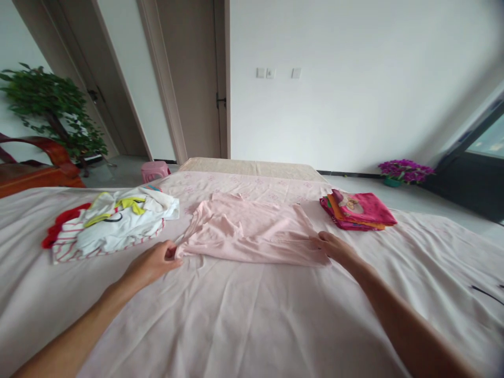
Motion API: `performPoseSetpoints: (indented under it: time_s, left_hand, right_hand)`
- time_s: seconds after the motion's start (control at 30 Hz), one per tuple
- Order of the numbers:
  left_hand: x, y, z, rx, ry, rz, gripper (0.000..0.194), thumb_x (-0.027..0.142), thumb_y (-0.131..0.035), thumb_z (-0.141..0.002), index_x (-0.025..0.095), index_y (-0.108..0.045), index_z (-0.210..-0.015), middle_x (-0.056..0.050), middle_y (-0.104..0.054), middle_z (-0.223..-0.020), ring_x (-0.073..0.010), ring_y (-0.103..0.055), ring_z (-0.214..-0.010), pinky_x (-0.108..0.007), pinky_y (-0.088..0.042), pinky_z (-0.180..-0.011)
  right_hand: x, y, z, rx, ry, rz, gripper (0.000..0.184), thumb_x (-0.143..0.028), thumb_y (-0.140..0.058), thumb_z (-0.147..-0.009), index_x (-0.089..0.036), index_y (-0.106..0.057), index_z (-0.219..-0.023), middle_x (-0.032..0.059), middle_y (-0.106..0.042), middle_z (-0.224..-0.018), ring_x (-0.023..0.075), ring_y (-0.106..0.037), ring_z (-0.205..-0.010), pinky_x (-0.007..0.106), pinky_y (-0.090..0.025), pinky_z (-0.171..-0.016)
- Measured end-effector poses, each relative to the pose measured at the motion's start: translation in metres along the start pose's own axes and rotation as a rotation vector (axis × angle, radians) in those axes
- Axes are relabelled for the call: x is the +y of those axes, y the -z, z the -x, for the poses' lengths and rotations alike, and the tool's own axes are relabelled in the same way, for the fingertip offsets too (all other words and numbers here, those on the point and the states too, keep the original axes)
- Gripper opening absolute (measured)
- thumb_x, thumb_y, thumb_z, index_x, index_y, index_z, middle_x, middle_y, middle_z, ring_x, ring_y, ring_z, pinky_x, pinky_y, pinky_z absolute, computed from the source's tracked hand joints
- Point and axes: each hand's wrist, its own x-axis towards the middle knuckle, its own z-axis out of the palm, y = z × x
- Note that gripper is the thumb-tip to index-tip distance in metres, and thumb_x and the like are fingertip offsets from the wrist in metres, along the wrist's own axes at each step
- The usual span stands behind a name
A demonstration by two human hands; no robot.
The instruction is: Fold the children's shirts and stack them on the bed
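The left hand [159,258] and right hand [334,247] pinched opposite ends of a wrinkled pale-pink top [255,231], spread unfolded at twelve o'clock. A folded clothes stack [368,209] sat at one, a rumpled clothes heap [118,233] at eleven.

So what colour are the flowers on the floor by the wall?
The flowers are bright purple. The head view shows them.

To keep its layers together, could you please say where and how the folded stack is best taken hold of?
Probably by the near edge of the folded stack, from the near side, fingers underneath, thumb on top: it lies flat in separate layers, so this grip should catch them all.
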Motion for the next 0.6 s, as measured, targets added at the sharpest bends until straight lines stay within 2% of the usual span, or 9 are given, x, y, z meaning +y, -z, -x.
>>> performPoseSetpoints:
  time_s: [0.07,0.13,0.23,0.3,0.37,0.5,0.6]
  left_hand:
    - [0.004,-0.002,0.003,0.042,-0.064,-0.065,0.019,0.040,-0.058,-0.076,0.022,-0.059,-0.084,-0.002,-0.067,-0.088,-0.0208,-0.064,-0.085,-0.029,-0.046,-0.074]
    - [0.009,0.000,0.004,0.133,-0.120,-0.086,0.012,0.031,-0.051,-0.079,0.022,-0.057,-0.084,-0.003,-0.065,-0.089,-0.0193,-0.063,-0.082,-0.029,-0.046,-0.075]
    - [0.016,0.008,0.006,0.269,-0.231,-0.085,0.009,0.023,-0.045,-0.081,0.022,-0.053,-0.085,-0.003,-0.062,-0.090,-0.0166,-0.061,-0.076,-0.028,-0.045,-0.076]
    - [0.017,0.012,0.009,0.313,-0.278,-0.120,0.009,0.022,-0.044,-0.082,0.023,-0.052,-0.085,-0.002,-0.060,-0.091,-0.0165,-0.060,-0.079,-0.027,-0.044,-0.077]
    - [0.017,0.013,0.014,0.260,-0.265,-0.184,0.008,0.020,-0.045,-0.081,0.024,-0.052,-0.083,-0.002,-0.061,-0.092,-0.0171,-0.060,-0.083,-0.027,-0.043,-0.075]
    - [0.011,0.011,0.023,0.037,-0.193,-0.248,0.017,0.011,-0.044,-0.079,0.024,-0.056,-0.081,-0.002,-0.063,-0.092,-0.0180,-0.061,-0.089,-0.027,-0.043,-0.078]
    - [0.014,0.017,0.026,0.034,-0.150,-0.269,0.027,0.005,-0.043,-0.076,0.023,-0.060,-0.088,-0.004,-0.065,-0.098,-0.0203,-0.062,-0.093,-0.030,-0.044,-0.083]
  right_hand:
    - [-0.002,-0.002,0.006,0.043,-0.008,-0.030,0.034,-0.053,-0.048,-0.086,-0.022,-0.061,-0.078,0.0017,-0.068,-0.080,0.0170,-0.060,-0.072,0.024,-0.034,-0.057]
    - [-0.004,-0.005,0.009,0.111,-0.030,-0.081,0.033,-0.049,-0.046,-0.087,-0.021,-0.061,-0.082,0.0024,-0.069,-0.081,0.0167,-0.060,-0.072,0.024,-0.035,-0.058]
    - [-0.005,-0.011,0.010,0.206,-0.070,-0.200,0.034,-0.048,-0.042,-0.089,-0.020,-0.061,-0.087,0.0035,-0.068,-0.077,0.0168,-0.061,-0.070,0.024,-0.037,-0.057]
    - [-0.002,-0.013,0.010,0.207,-0.094,-0.278,0.037,-0.048,-0.040,-0.089,-0.018,-0.062,-0.091,0.0031,-0.067,-0.073,0.0167,-0.061,-0.066,0.023,-0.037,-0.056]
    - [0.004,-0.014,0.010,0.177,-0.112,-0.278,0.038,-0.049,-0.041,-0.090,-0.018,-0.062,-0.094,0.0027,-0.067,-0.069,0.0170,-0.062,-0.064,0.024,-0.037,-0.055]
    - [0.014,-0.011,0.012,0.086,-0.100,-0.076,0.035,-0.050,-0.045,-0.090,-0.020,-0.063,-0.093,0.0050,-0.070,-0.074,0.0190,-0.064,-0.069,0.025,-0.038,-0.060]
    - [0.011,-0.002,0.017,0.095,-0.114,0.059,0.038,-0.052,-0.041,-0.093,-0.022,-0.064,-0.098,0.0088,-0.072,-0.092,0.0236,-0.067,-0.082,0.029,-0.041,-0.066]
